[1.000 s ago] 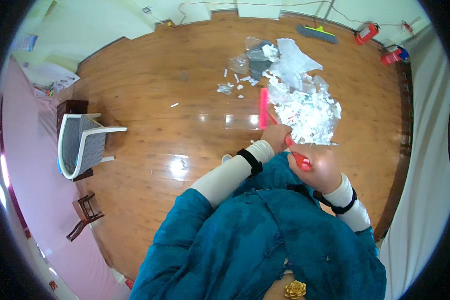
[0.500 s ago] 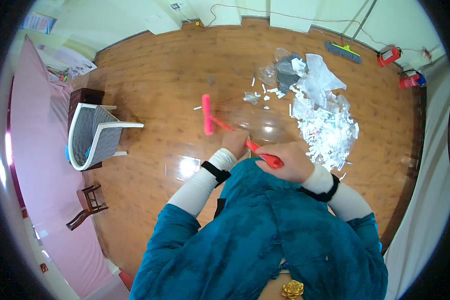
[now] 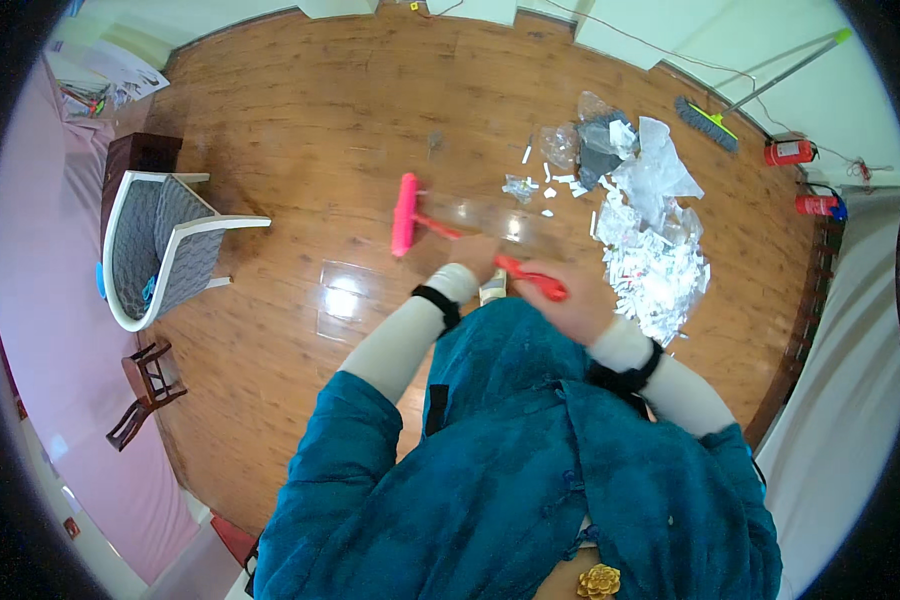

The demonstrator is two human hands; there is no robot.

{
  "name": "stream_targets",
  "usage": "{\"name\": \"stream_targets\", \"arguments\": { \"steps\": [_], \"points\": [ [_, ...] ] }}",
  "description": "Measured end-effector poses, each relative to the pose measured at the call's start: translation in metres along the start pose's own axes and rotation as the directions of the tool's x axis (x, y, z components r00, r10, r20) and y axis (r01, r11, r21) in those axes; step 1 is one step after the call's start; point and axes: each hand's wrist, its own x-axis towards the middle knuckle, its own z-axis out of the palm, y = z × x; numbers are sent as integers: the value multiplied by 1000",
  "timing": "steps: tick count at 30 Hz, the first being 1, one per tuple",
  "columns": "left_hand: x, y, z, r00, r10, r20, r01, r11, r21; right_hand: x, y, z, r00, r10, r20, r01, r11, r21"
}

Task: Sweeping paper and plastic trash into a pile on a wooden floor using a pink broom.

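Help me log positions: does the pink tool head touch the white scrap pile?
No, floor separates the pink tool head from the white scrap pile.

Pink broom point(image 3: 405, 216) farther from paper point(image 3: 652, 268) (leftward)

Left of one paper heap point(image 3: 655, 262), one pink-headed tool point(image 3: 405, 215), one white-framed chair point(image 3: 188, 258) and one small wooden chair point(image 3: 150, 385) are counted; beyond it to the right, one broom point(image 3: 706, 123) and two fire extinguishers point(image 3: 788, 153).

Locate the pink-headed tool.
In the head view, its pink head is left of centre, right of the grey armchair; the red handle slants through the left hand into the right hand.
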Motion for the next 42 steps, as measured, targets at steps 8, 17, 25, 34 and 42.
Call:
{"name": "stream_targets", "arguments": {
  "steps": [8, 17, 25, 34, 42],
  "points": [
    [4, 108, -88, 966, 242, 88, -246, 969, 29, -29, -50, -73, 988, -20, -155, 16, 999, -32],
    [51, 79, -38, 975, 178, 132, -190, 978, 87, -18, 13, -69, 977, 205, -56, -188, 956, 224],
    [92, 192, -46, 899, 434, -55, -437, 886, -156, -57, 5, -148, 977, 67, -201, -105, 977, -184],
    [160, 229, -37, 869, 427, 249, -458, 886, 78, -74, 86, -190, 916, 68, -395, -80, 997, -15],
    [239, 295, 33, 803, 545, 240, -586, 797, 149, -112, 157, -221, 801, 325, -503, -272, 946, 178]
  ]
}}
